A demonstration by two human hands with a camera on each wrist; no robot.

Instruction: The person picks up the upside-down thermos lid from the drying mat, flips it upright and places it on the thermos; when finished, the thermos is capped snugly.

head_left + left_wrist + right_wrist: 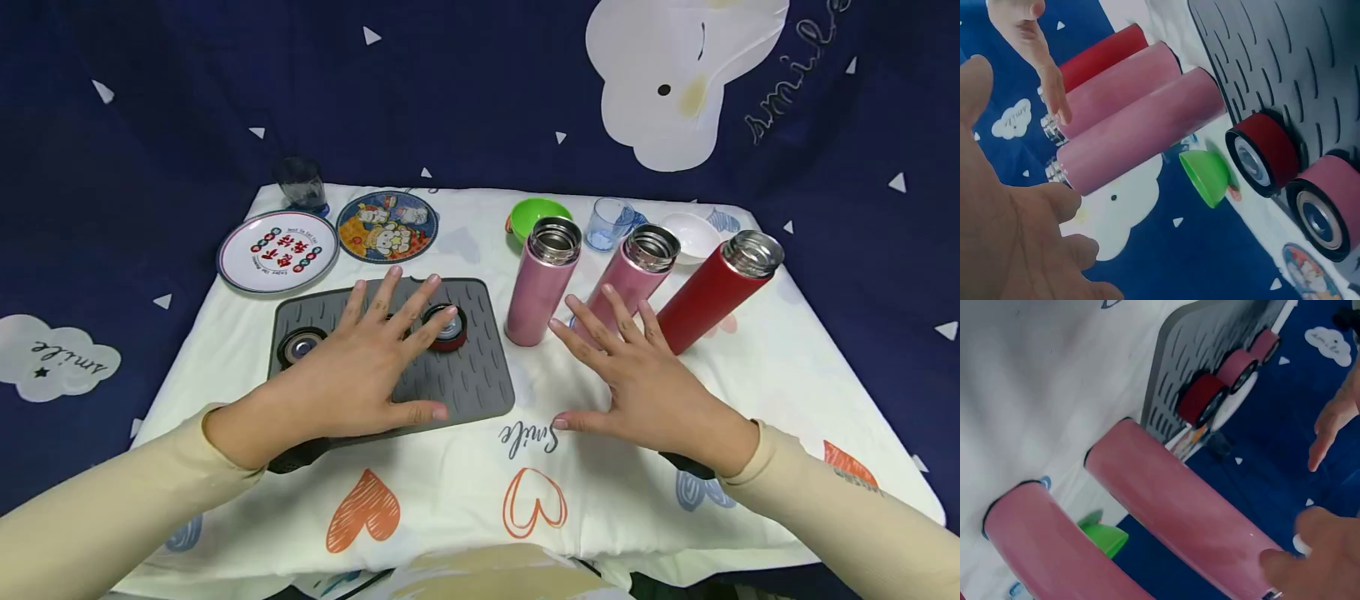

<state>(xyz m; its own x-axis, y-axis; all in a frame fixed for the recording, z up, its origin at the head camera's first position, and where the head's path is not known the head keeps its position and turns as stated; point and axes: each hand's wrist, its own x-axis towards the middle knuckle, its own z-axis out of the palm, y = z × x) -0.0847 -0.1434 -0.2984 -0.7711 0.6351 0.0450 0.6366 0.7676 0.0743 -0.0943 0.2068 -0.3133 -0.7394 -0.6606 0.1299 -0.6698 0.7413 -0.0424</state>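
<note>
My left hand [360, 367] is spread, palm down, over a grey ridged mat [480, 383], and nothing is in its grasp. On the mat, a red lid [447, 331] and a pink lid [1319, 215] stand out in the left wrist view; the right wrist view adds another pink lid [1265, 345]. To the right, two pink flasks [538, 292] and a red flask [705, 298] stand uncapped, steel mouths up. My right hand [645, 387] has its fingers spread before the flasks, holding nothing; contact with them cannot be told.
Behind the mat lie a white plate with red lettering [255, 258] and a colourful round plate [408, 250], with a dark glass [302, 185] at the back corner. A green bowl [534, 210], a clear glass [604, 225] and a white bowl [693, 235] stand behind the flasks.
</note>
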